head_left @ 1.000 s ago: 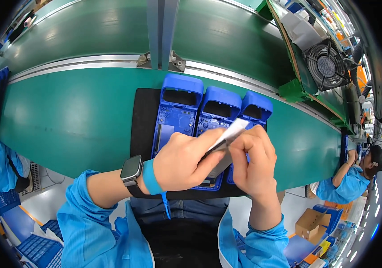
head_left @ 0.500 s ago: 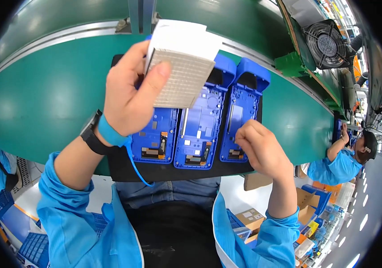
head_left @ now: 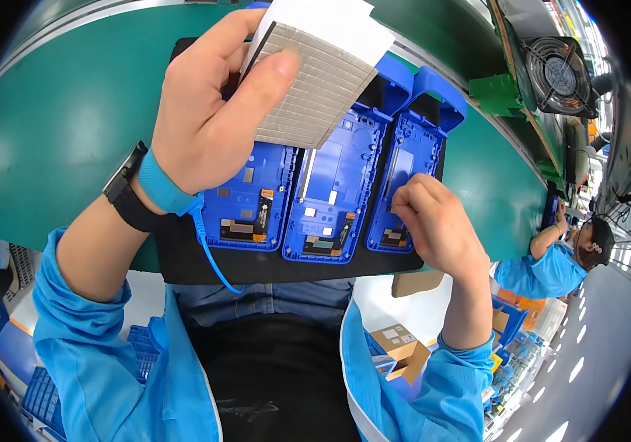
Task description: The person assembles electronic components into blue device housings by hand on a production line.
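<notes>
Green counter (head_left: 72, 125) spans the frame's left. Over the last second, the left hand (head_left: 208, 125), grasping a scored grey pad sheet (head_left: 319, 92) at upper centre, and the right hand (head_left: 439, 225) have parted; the latter, pinched, contents unclear, is now off the sheet, over the rightmost blue housing (head_left: 420, 144).

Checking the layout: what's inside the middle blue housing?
Inside the middle blue housing are pale squares and a dark strip near its lower end. Its upper-left part is hidden behind the gray sheet in the left hand.
</notes>
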A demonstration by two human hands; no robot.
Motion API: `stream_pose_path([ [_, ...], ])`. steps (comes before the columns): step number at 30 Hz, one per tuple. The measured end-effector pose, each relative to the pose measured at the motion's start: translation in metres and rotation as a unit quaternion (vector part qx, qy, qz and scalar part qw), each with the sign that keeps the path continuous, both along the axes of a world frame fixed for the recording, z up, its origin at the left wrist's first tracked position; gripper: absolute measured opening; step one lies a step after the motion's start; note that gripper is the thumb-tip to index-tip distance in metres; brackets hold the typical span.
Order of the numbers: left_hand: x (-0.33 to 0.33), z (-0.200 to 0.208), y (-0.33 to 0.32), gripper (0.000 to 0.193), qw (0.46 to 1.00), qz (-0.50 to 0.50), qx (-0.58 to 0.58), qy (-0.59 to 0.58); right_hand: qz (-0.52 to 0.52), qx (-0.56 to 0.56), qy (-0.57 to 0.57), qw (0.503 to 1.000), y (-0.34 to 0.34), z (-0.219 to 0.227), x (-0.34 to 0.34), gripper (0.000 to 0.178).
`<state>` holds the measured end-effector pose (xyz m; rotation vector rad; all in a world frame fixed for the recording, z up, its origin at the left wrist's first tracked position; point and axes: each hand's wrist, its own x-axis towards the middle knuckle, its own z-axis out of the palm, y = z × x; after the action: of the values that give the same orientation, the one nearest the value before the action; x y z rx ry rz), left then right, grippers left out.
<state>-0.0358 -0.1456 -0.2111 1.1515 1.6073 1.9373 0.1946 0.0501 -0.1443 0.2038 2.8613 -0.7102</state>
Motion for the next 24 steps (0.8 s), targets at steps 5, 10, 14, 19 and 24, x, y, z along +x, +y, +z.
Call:
stream_pose_path([
  [5, -0.001, -0.002, 0.001, 0.037, 1.0, -0.016, 0.017, 0.007, 0.002, 0.014, 0.006, 1.0, -0.002, -0.001, 0.002, 0.01],
  [10, 0.0, -0.003, 0.0, 0.037, 1.0, -0.01, 0.018, 0.017, 0.005, 0.023, 0.028, 0.999, -0.004, -0.004, 0.003, 0.009],
  [14, 0.006, 0.009, 0.002, 0.03, 0.999, -0.018, 0.019, -0.031, -0.008, 0.052, 0.062, 0.997, -0.005, -0.006, 0.009, 0.011],
  [19, 0.008, 0.015, 0.004, 0.027, 0.996, -0.04, 0.057, -0.057, -0.025, 0.037, 0.072, 0.996, -0.007, -0.007, 0.014, 0.011],
  [24, 0.008, 0.014, 0.002, 0.028, 0.997, -0.031, 0.062, -0.029, -0.037, 0.02, 0.07, 0.997, -0.004, -0.007, 0.023, 0.011],
])
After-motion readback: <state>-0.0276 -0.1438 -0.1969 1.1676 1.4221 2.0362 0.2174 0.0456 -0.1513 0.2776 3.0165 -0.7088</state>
